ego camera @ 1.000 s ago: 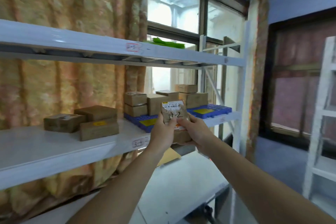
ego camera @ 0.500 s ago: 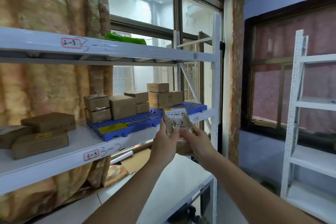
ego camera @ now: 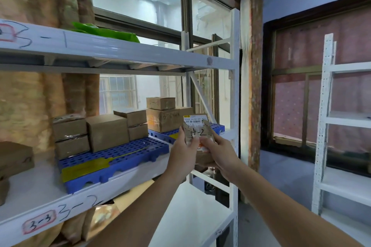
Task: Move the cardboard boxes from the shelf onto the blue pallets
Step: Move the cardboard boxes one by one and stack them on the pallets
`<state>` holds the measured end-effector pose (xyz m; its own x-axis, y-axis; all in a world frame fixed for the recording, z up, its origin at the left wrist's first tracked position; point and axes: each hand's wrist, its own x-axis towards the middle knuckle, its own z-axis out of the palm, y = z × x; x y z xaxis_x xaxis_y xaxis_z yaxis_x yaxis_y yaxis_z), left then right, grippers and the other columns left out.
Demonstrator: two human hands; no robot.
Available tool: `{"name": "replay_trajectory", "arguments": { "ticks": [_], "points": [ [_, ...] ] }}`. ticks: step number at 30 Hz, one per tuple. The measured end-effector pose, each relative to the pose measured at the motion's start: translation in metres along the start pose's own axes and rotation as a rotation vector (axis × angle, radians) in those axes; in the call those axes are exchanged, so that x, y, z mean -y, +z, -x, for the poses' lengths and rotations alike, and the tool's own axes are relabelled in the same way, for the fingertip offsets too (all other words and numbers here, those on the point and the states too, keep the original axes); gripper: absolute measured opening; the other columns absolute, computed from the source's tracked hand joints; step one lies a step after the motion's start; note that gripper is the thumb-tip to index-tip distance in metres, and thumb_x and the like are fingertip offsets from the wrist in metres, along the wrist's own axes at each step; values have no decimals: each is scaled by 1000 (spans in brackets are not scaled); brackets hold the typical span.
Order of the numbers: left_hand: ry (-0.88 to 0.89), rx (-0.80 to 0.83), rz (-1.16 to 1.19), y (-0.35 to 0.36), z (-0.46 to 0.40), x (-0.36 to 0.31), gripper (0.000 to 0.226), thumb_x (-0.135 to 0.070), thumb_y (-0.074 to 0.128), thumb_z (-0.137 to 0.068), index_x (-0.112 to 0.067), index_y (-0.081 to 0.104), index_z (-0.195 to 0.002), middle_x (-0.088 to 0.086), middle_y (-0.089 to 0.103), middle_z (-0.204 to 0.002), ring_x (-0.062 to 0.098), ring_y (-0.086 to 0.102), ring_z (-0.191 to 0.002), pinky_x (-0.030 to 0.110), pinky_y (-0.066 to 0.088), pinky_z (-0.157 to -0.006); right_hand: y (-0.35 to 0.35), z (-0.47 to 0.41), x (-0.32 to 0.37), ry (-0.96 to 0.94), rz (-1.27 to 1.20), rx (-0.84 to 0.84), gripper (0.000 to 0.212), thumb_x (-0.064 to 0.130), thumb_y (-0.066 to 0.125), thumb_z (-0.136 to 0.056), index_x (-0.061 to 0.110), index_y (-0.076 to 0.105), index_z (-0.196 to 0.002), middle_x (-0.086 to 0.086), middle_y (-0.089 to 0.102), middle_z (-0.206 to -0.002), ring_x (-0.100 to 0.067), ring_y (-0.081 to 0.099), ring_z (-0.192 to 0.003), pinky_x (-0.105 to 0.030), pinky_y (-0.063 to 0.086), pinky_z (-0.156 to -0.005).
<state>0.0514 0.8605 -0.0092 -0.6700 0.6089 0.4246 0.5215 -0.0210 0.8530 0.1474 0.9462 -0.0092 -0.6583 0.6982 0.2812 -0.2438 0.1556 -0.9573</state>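
Observation:
Both hands hold a small cardboard box (ego camera: 196,126) with a white label marked "4-2", raised in front of the middle shelf (ego camera: 40,204). My left hand (ego camera: 183,153) grips its left side and my right hand (ego camera: 217,153) its right and underside. Just behind and to the left lies a blue pallet (ego camera: 120,158) with a yellow tag, carrying several brown boxes (ego camera: 107,131). A second blue pallet (ego camera: 215,127) further right holds a large box (ego camera: 164,120) with a smaller one on top. Another brown box (ego camera: 14,156) sits on the bare shelf at far left.
The upper shelf (ego camera: 120,50) has a green item (ego camera: 104,32) on it. A white upright post (ego camera: 234,90) ends the rack at right. A lower white shelf (ego camera: 188,212) lies beneath my arms. A second white rack (ego camera: 345,118) stands at far right, before a dark-framed window.
The view has swung rightward along the shelf, so the pallets now sit closer and further left. Both hands keep their hold on the labelled box, carrying it along toward the pallets.

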Motion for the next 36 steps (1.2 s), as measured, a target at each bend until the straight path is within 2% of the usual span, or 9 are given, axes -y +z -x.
{"name": "replay_trajectory", "arguments": {
  "ticks": [3,11,16,19,23,28,30,33,36],
  "points": [
    [-9,21,-4,17,-22,-2,66,-41,46,-107,-28,15,-164,-7,48,-150,11,51,-123,6,38,-64,-15,-28,-6,-5,-11,-4,24,32,66,-97,34,71,-120,-5,77,-105,-32,75,-94,-53,63,-81],
    [-29,-14,-57,76,-94,7,73,-53,48,-103,-31,15,-164,-5,48,-154,21,52,-136,35,48,-108,-67,-106,-20,-17,-39,70,22,28,65,-97,30,73,-118,-3,79,-102,-28,77,-89,-56,62,-83],
    [-30,-76,-61,107,-134,11,73,-61,49,-94,-38,26,-159,-7,62,-141,19,62,-122,45,54,-102,-94,-157,-22,-19,-73,160,24,29,68,-95,31,72,-118,-5,78,-105,-31,77,-91,-51,63,-79],
    [-37,-118,-74,114,-150,1,64,-53,49,-101,-36,27,-159,-8,60,-139,17,62,-119,36,53,-100,-101,-186,-23,-14,-89,209,25,30,68,-95,32,73,-119,-3,79,-106,-26,78,-89,-42,64,-71],
    [-19,-150,-128,115,-177,-4,52,-45,49,-105,-34,36,-154,-7,63,-136,12,63,-113,26,49,-87,-99,-222,-22,-16,-109,247,26,34,71,-92,33,74,-118,-2,78,-107,-26,77,-92,-44,65,-72],
    [-84,-182,-142,105,-223,-23,64,-51,46,-105,-29,25,-160,-5,48,-150,22,57,-123,34,46,-91,-85,-269,-5,-14,-166,264,34,35,70,-91,21,70,-122,-11,76,-110,-25,78,-83,-37,63,-66],
    [-87,-234,-148,97,-240,-28,62,-54,49,-102,-26,35,-155,-2,40,-148,21,56,-112,38,49,-98,-75,-286,2,-19,-171,277,32,37,69,-93,21,70,-120,-8,76,-106,-20,77,-79,-41,65,-72],
    [-119,-311,-228,81,-262,-31,63,-53,50,-102,-18,39,-153,6,27,-146,16,44,-91,34,41,-90,-61,-303,13,-43,-185,355,30,40,68,-94,21,72,-117,-3,76,-101,-13,75,-76,-34,62,-67],
    [-120,-398,-214,64,-285,-31,65,-54,52,-100,-19,38,-153,9,33,-150,26,53,-105,40,49,-89,-47,-324,16,-123,-181,428,66,42,75,-89,21,52,-147,-2,64,-132,-15,71,-101,-32,62,-68]
  ]
}}
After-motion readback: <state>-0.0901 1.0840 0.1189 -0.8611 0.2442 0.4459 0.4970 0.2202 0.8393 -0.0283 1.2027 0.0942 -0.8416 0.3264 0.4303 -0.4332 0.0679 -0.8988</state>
